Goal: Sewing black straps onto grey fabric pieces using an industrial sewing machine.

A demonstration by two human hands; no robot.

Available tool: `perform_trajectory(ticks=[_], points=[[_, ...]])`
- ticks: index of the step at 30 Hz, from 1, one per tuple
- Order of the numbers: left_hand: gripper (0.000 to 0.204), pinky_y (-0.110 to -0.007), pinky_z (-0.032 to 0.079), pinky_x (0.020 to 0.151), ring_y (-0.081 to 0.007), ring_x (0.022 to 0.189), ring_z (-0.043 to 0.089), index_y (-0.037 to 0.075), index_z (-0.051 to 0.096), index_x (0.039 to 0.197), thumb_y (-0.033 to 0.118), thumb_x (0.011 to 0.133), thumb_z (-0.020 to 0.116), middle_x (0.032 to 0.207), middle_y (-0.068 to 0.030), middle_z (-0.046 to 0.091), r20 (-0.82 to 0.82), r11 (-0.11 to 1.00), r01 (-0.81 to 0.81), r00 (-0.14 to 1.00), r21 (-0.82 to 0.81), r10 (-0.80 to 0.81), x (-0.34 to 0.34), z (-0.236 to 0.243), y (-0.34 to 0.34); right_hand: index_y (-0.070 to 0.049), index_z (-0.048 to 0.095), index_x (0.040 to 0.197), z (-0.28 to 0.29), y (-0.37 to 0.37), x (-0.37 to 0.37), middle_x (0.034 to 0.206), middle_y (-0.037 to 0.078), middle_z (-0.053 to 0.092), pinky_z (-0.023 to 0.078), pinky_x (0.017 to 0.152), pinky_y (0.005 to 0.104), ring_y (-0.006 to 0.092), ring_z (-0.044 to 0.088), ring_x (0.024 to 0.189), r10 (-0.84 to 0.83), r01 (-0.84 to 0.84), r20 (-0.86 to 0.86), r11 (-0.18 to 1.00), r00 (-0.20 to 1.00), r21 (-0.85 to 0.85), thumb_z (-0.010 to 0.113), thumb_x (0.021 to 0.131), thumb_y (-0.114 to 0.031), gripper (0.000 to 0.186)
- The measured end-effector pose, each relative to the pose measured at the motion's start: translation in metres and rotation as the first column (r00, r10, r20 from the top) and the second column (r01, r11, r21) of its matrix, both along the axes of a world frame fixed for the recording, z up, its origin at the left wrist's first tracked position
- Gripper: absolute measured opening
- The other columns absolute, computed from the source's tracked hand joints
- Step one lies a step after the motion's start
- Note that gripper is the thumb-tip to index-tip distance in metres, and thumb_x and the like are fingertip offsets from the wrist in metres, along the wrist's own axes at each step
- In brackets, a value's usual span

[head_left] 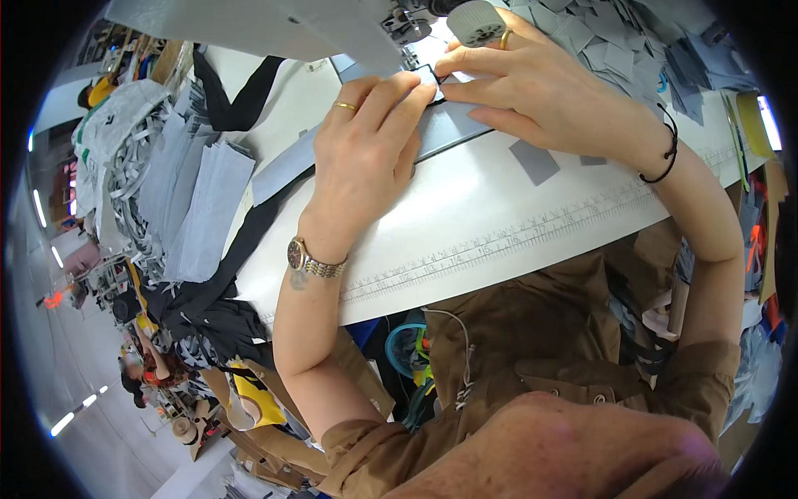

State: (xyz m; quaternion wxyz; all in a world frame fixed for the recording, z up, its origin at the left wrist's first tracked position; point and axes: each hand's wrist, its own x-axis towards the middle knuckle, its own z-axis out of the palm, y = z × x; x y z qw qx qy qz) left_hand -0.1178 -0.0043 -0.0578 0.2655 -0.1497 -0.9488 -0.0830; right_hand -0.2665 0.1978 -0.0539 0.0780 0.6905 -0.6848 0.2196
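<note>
Under the head of a white sewing machine [332,33], my left hand [362,145] has its fingers bent and pressed together on a small grey fabric piece [426,79] with a dark edge, close to the needle [409,60]. My right hand [553,96] reaches in from the other side with fingers apart, fingertips touching around the edge of that piece. Its upper fingers pass behind a ribbed round knob [476,23]. A long grey strip [284,166] lies below my left hand, and a black fabric band [258,220] runs along it. My fingers partly hide the stitching spot.
The white table [490,224] has a printed ruler near its front edge. Grey cut squares [594,37] are heaped at the back right; two more [534,161] lie near my right wrist. Stacked grey panels [208,212] and a black strap [233,100] are at the left.
</note>
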Motion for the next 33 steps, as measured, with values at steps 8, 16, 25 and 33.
perform_trajectory(ticks=[8,16,25,33], points=[[0.036,-0.038,0.056,0.085,-0.0278,0.101,0.064,0.005,0.072,0.118,-0.002,0.083,0.068,0.117,-0.0063,0.071,0.015,1.0,0.0,1.0,0.003,-0.001,-0.001,-0.001,0.0,-0.001,0.072,0.109,0.009,-0.006,-0.004,0.121,0.011,0.067,0.048,0.081,0.038,0.0248,0.065,0.099,0.095,-0.096,0.019,0.995,0.995,0.032,0.065,0.091,-0.016,0.024],[0.034,-0.037,0.057,0.081,-0.0264,0.1,0.064,0.006,0.072,0.112,-0.001,0.079,0.07,0.112,-0.0051,0.07,0.024,0.999,0.017,1.0,-0.041,-0.016,-0.003,0.005,0.001,-0.005,0.071,0.096,0.006,-0.007,-0.011,0.111,0.005,0.069,0.047,0.085,0.0437,0.0224,0.063,0.097,0.14,-0.155,-0.22,0.987,0.965,-0.051,0.066,0.087,-0.016,0.015],[0.027,-0.034,0.057,0.082,-0.025,0.099,0.067,0.007,0.075,0.113,0.0,0.087,0.07,0.119,-0.0049,0.071,0.132,0.998,-0.056,0.99,0.03,0.052,0.003,0.011,0.001,-0.009,0.073,0.116,0.0,-0.003,0.0,0.127,0.0,0.066,0.044,0.1,0.0393,0.0237,0.06,0.106,-0.005,0.005,0.045,1.0,0.999,0.0,0.072,0.089,-0.014,0.027],[0.034,-0.033,0.06,0.077,-0.0246,0.105,0.07,0.006,0.071,0.109,-0.002,0.076,0.07,0.118,-0.0054,0.071,0.1,0.997,0.017,0.995,-0.072,-0.01,0.01,0.014,-0.008,-0.01,0.069,0.123,0.001,0.002,0.006,0.133,-0.001,0.063,0.044,0.093,0.0366,0.0223,0.059,0.105,-0.007,0.008,-0.033,0.999,0.999,0.037,0.072,0.089,-0.015,0.034]])
